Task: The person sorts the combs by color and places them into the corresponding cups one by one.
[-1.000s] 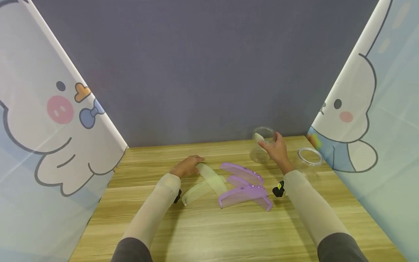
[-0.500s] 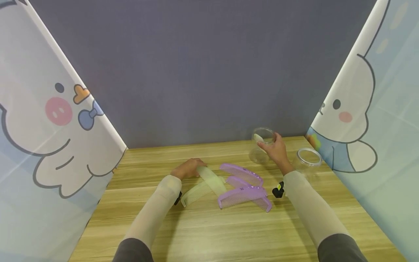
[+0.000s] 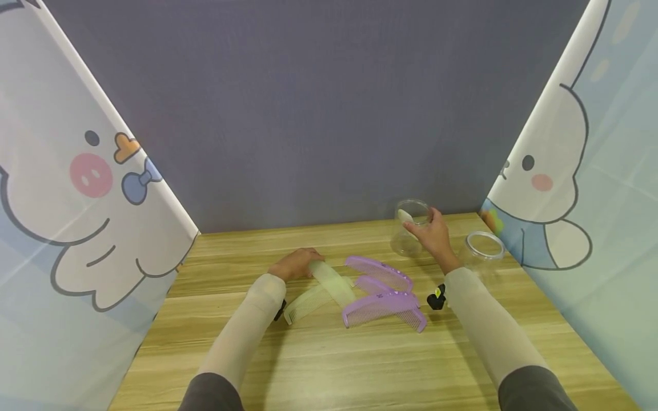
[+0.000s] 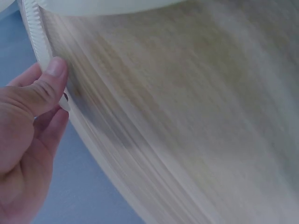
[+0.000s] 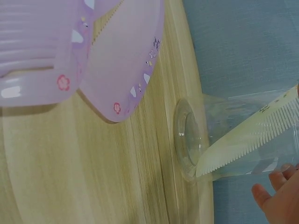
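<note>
My left hand [image 3: 295, 264] pinches the far end of a pale yellow-green comb [image 3: 334, 283] between thumb and fingers. In the left wrist view the thumb [image 4: 56, 70] presses on the comb's end. That comb crosses over a second pale comb [image 3: 304, 307] on the table. At the back right, my right hand [image 3: 436, 235] grips a clear plastic jar [image 3: 403, 246] from its right side, near the rim. Inside this jar another pale comb [image 5: 252, 133] leans at a slant, its lower end at the jar's bottom. Part of the right hand is cut off in the right wrist view.
Several purple combs [image 3: 377, 306] lie overlapping in the middle of the wooden table [image 3: 329, 365], right of the pale ones. A second clear jar [image 3: 483, 251] stands beyond my right forearm. A grey panel [image 3: 319, 125] closes the back; printed panels [image 3: 606, 205] flank the sides.
My left hand's fingers have closed over the end of the upper pale comb, which they were beside a second ago. The right hand and the jar have stayed in place.
</note>
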